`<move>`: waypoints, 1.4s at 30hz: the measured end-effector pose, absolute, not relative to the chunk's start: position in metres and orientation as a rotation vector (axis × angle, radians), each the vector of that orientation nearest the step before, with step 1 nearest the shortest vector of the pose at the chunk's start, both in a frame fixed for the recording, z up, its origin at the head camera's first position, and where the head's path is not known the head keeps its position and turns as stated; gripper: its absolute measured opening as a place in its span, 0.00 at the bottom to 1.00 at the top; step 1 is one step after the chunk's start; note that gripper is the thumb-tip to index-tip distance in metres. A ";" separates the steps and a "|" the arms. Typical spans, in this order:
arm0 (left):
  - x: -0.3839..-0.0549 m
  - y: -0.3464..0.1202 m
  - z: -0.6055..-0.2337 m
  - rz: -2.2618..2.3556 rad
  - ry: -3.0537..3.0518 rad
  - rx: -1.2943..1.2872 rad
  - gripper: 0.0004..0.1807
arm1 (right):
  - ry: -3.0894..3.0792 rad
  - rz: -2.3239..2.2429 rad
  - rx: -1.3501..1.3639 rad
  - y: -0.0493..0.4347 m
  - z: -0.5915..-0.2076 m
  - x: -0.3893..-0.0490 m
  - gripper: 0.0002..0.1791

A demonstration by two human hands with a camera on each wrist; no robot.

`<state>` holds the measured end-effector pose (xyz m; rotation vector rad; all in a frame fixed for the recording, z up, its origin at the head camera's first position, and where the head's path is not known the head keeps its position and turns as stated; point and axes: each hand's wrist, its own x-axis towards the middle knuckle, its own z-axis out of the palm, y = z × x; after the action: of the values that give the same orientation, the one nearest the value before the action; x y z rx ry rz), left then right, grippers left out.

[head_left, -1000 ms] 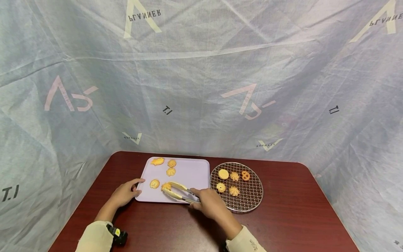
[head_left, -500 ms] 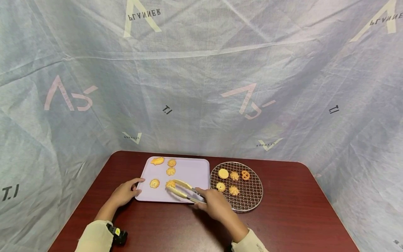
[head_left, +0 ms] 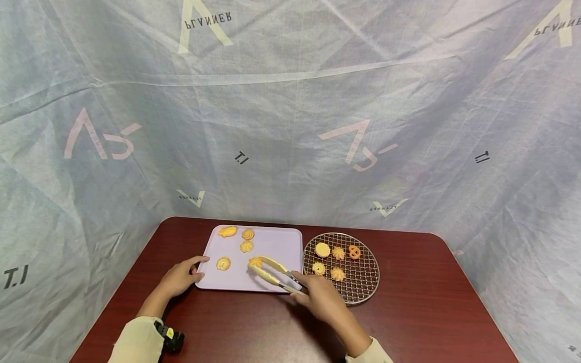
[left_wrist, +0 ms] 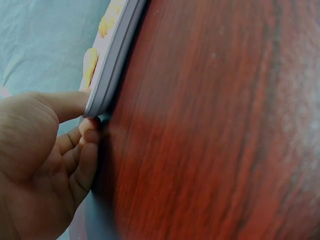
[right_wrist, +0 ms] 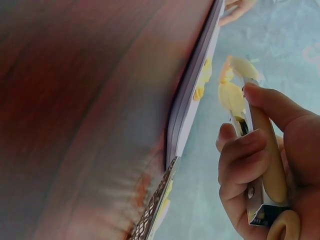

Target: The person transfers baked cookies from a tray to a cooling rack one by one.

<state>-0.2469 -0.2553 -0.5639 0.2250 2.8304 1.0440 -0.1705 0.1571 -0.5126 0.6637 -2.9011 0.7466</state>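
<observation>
My left hand (head_left: 178,280) pinches the near left corner of a pale lilac tray (head_left: 279,245), thumb over the rim and fingers curled beneath. My right hand (head_left: 323,297) grips a pair of tongs (right_wrist: 270,165) with yellowish tips. A star-shaped piped cookie (head_left: 255,261) is caught between the tips; the right wrist view shows it raised off the tray. On the tray lie a fish-shaped cookie (head_left: 227,231), a swirl cookie (head_left: 247,234), a flower-shaped cookie (head_left: 246,246) and a round scalloped cookie (head_left: 223,263).
A round wire rack (head_left: 363,288) stands right of the tray, bearing a round cookie (head_left: 322,250), a pretzel (head_left: 354,252) and several piped cookies (head_left: 338,274). Both sit on a dark red wooden table (head_left: 422,302). Grey printed cloth (head_left: 290,126) hangs behind and at the sides.
My right hand has moved to the right, carrying the tongs and the star-shaped cookie away from the round scalloped one. The left hand has stayed at the tray's corner.
</observation>
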 end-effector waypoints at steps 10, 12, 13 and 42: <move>-0.246 -0.256 -0.563 1.050 2.829 0.226 0.24 | -2.875 0.749 0.600 0.177 -0.513 -0.160 0.31; -0.246 -0.255 -0.563 1.045 2.828 0.228 0.24 | -2.876 0.751 0.577 0.180 -0.513 -0.158 0.31; -0.246 -0.256 -0.564 1.042 2.828 0.227 0.24 | -2.871 0.750 0.567 0.182 -0.514 -0.157 0.31; -0.244 -0.255 -0.565 1.054 2.837 0.221 0.24 | -2.825 0.829 0.230 0.241 -0.515 -0.132 0.32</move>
<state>-0.2441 -0.2549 -0.5647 0.2210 2.8367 1.0538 -0.1320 0.2407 -0.5147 0.2296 -2.8250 0.8290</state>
